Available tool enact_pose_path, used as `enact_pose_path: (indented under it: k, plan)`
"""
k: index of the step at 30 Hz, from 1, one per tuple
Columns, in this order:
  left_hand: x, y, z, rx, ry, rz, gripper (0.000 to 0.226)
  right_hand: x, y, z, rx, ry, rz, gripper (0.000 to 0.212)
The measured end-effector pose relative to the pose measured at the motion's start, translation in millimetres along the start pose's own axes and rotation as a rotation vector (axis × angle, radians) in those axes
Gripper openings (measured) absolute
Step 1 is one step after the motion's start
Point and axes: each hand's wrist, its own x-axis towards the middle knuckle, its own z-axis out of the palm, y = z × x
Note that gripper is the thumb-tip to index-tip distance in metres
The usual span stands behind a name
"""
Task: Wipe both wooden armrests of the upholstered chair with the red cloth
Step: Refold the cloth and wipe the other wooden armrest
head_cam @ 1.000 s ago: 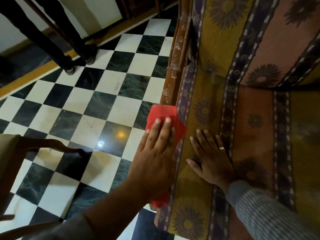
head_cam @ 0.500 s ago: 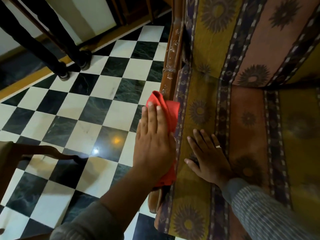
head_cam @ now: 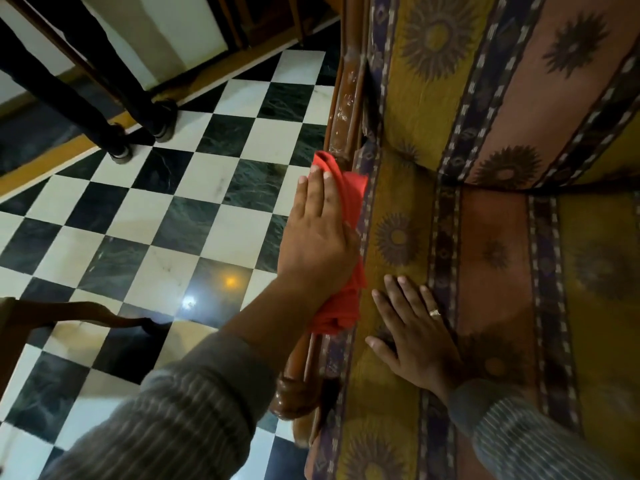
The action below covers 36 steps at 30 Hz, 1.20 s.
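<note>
Head cam: left hand [head_cam: 317, 233] flat, fingers extended, pressing the red cloth [head_cam: 346, 237] onto the chair's left wooden armrest [head_cam: 341, 112], roughly mid-length. Palm-down press, not a closed grasp. Cloth is bunched under the palm, with folds showing past the fingertips and below the wrist. Right hand [head_cam: 415, 327] is empty, lying open and flat on the patterned seat cushion [head_cam: 491, 265], just beside the cloth. Armrest's rounded front end [head_cam: 294, 396] shows below the left forearm. Checkered floor [head_cam: 156, 209] left of chair.
</note>
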Motion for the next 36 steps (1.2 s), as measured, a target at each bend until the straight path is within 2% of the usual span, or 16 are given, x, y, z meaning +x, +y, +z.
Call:
enact_pose_path:
  k: [5, 10, 16, 21, 28, 33, 36]
  plan:
    - [-0.9, 2.4, 4.2, 0.289, -0.056, 0.101, 0.073, 38.3, 14.1, -17.2, 0.005, -0.015, -0.065, 0.08]
    - [1.4, 4.9, 2.8, 0.385, -0.073, 0.222, 0.069, 124.2, 41.3, -47.5, -0.014, -0.049, -0.133, 0.095]
    - [53.9, 4.8, -5.0, 0.348, -0.132, 0.21, 0.073, 125.8, 44.5, -31.6, -0.008, 0.009, -0.132, 0.093]
    - [112.4, 11.8, -11.2, 0.197, -0.058, 0.134, 0.072, 128.7, 46.6, -25.8, -0.011, 0.027, -0.109, 0.094]
    - [111.7, 14.7, -4.6, 0.146, 0.028, 0.063, 0.069, 141.2, 52.8, -37.5, -0.012, -0.028, -0.114, 0.108]
    - [109.3, 15.9, -5.7, -0.024, 0.046, -0.033, 0.08, 188.0, 75.4, -58.8, 0.03, -0.023, 0.003, 0.114]
    - [111.9, 15.7, -5.3, 0.034, 0.029, -0.03, 0.08, 187.4, 74.9, -55.5, -0.007, -0.004, -0.004, 0.115]
